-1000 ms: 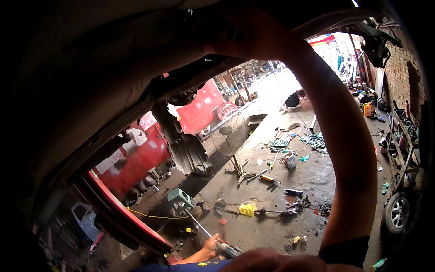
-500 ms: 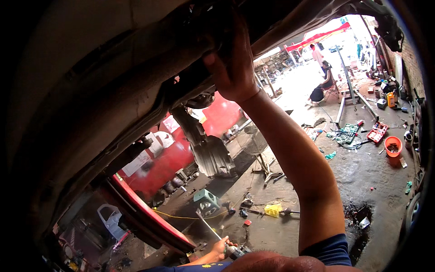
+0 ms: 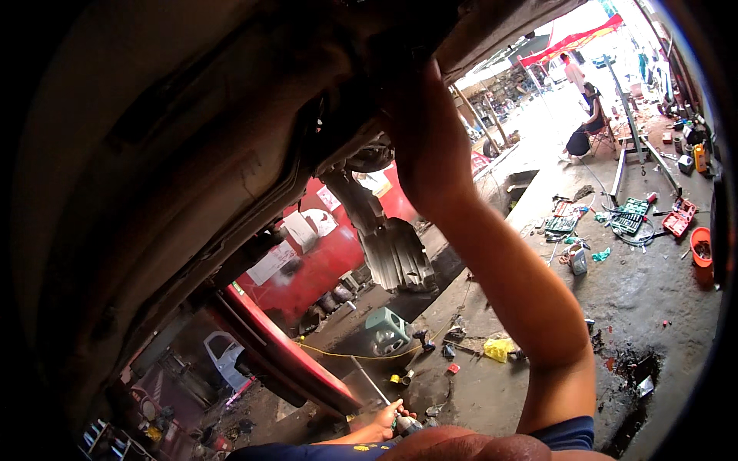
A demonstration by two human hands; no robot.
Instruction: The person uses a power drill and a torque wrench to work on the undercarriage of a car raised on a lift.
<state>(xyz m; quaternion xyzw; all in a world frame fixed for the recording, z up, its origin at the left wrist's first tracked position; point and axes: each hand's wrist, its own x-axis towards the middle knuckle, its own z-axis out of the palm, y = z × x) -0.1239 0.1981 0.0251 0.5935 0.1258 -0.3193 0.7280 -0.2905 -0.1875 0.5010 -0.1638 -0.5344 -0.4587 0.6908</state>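
Observation:
Overhead is the dark underside of a raised vehicle [image 3: 231,177]. My right hand [image 3: 430,161] reaches up against it with the arm bent. Its fingertips go into deep shadow among the parts, so what they touch or hold cannot be made out. Low in the view, my left hand [image 3: 388,421] is closed round a grey power tool [image 3: 407,425], which looks like an impact wrench. A long metal extension bar [image 3: 370,380] slants up and left from it. Beyond my right wrist, a ribbed metal heat shield [image 3: 396,250] hangs down from the vehicle.
A red lift post [image 3: 288,346] stands at left. On the floor are a green stool [image 3: 387,330], a cordless drill [image 3: 423,340], a yellow bag [image 3: 498,349], open tool cases [image 3: 630,217] and an orange bucket [image 3: 700,247]. Farther off, a person sits [image 3: 590,119] and another stands [image 3: 573,73].
The view has shifted, so the floor things appear farther right. My right hand is still raised to the underside, its fingers now deeper in shadow. My left hand keeps the tool.

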